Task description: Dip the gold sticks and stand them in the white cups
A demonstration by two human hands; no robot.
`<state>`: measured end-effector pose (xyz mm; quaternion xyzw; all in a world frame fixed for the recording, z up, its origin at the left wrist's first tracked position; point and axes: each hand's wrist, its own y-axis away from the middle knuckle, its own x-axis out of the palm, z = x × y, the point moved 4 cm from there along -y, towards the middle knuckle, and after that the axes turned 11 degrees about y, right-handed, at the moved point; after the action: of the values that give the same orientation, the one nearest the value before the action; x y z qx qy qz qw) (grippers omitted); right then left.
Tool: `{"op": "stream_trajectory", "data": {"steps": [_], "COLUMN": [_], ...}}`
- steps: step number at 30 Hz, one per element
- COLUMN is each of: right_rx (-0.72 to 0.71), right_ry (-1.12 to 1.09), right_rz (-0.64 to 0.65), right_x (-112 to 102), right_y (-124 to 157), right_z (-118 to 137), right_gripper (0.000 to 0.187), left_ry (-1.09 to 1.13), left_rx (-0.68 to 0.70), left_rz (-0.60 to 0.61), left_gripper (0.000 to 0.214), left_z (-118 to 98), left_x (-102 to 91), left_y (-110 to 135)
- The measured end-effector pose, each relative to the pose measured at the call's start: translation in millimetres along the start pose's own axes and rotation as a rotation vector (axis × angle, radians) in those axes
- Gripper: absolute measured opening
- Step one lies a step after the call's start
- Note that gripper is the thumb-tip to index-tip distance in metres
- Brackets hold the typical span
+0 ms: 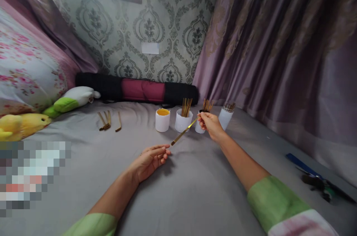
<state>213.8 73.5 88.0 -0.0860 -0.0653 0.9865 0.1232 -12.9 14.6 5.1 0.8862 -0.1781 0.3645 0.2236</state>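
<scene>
My right hand (211,126) pinches the upper end of a slim, shiny golden-brown stick (184,132) with a darker lower tip. The stick slants down to the left. Just below that tip lies my left hand (152,159), palm turned sideways, its fingers loosely curled and apart, holding nothing. Behind the stick stands a white cup (182,121) with several thin brown sticks (186,107). Another white container (198,127) with similar sticks (207,105) is partly hidden by my right hand. To their left is a white cup (162,122) with an orange-yellow inside.
A white container (225,117) with sticks stands at right. Several brown sticks with bent dark ends (105,121) lie at left on the grey sheet (181,198). A black-and-maroon roll (143,91) lies along the wall. Plush toys (23,126) sit left; blue-and-black objects (315,180) lie right.
</scene>
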Motion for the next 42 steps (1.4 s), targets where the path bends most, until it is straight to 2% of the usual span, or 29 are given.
{"op": "stream_trajectory", "data": {"steps": [10,19,25,35,42], "right_rx": [-0.067,-0.108,-0.146,-0.199,-0.26], "right_ry": [0.031,0.097,0.137,0.336,0.46], "right_rz": [-0.103,-0.215,-0.297,-0.406,-0.328], "right_x": [-28,-45,-55,-52,-35], "right_y": [-18,-35,-49,-60,-73], "right_z": [26,69,78,91,87], "right_gripper": [0.016,0.017,0.019,0.025,0.021], "left_ry": [0.07,0.094,0.108,0.131,0.147], "left_rx": [0.0,-0.003,0.002,0.009,0.011], "left_rz": [-0.028,-0.041,-0.03,-0.026,-0.027], "left_gripper": [0.021,0.021,0.02,0.019,0.019], "left_z": [-4,-5,-5,-5,-6], "left_x": [-4.0,-5.0,-7.0,-9.3,-9.1], "left_y": [0,-1,-1,-4,-4]}}
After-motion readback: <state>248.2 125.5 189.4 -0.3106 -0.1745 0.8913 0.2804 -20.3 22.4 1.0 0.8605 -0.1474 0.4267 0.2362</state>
